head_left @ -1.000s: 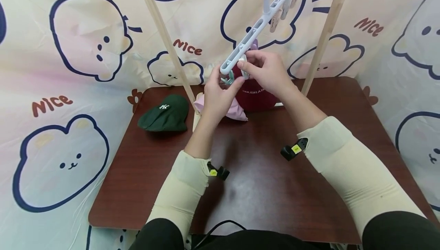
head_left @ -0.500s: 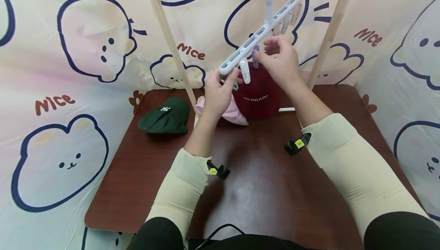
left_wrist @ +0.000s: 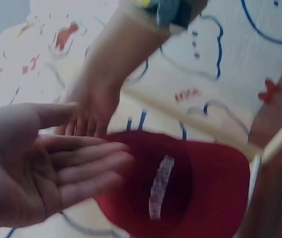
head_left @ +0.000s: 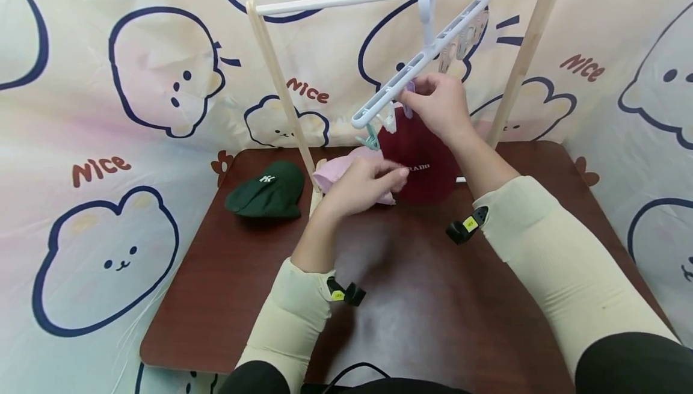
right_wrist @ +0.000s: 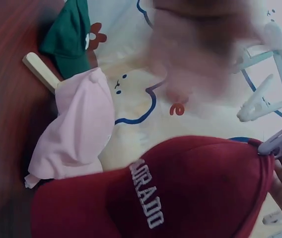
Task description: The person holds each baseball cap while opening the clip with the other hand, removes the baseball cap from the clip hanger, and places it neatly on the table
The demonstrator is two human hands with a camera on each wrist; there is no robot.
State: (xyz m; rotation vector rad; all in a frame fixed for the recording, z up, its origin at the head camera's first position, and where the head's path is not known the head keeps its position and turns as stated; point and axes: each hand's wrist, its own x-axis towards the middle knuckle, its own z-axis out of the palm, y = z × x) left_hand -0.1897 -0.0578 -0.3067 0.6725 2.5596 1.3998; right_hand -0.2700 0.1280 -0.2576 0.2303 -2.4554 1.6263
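A dark red cap [head_left: 419, 150] with white lettering hangs by its edge from a purple clothespin [right_wrist: 276, 143] on the pale blue clip hanger [head_left: 422, 60]. My right hand [head_left: 441, 105] pinches that clothespin, thumb and fingers on its handles. Below the hanger's near end, my left hand [head_left: 368, 184] is in front of the red cap and a pink cap [head_left: 338, 168], holding nothing. Its fingers reach out loosely, and in the left wrist view they overlap the cap. A white clip [head_left: 387, 118] and a teal clip [head_left: 370, 138] dangle beside the purple one.
The hanger hooks over a white rod [head_left: 346, 0] on a wooden frame [head_left: 281, 87]. A green cap [head_left: 267, 189] lies left on the brown table [head_left: 216, 298]. More clips [head_left: 465, 39] hang at the hanger's far end. A patterned cloth [head_left: 162, 69] surrounds the table.
My right hand has gone from the white clip to the purple one. My left hand has let go near the hanger's near end and dropped lower. The head view has tilted up slightly.
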